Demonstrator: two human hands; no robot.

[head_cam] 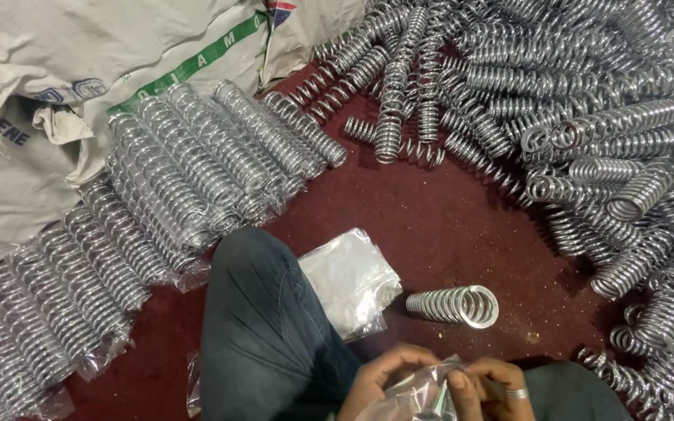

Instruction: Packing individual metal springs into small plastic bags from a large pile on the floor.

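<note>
We pinch a crinkled clear plastic bag [423, 394] in both grips at the bottom edge. Just up-left of them lies a flat stack of clear bags [350, 279]; farther up-left sit bagged spring packs [173, 187] and off-white sacks [56, 86] with a green stripe.

On the dark red floor [446, 226] one metal spring [455, 306] lies alone, just beside a stack of empty clear bags [350, 279]. To the left, bagged springs [189, 171] lie in neat rows against pale woven sacks [48, 70]. A big loose pile of springs [587, 117] fills the right side. A knee in dark jeans [263, 327] is low in the middle, probably the person's own.
</note>
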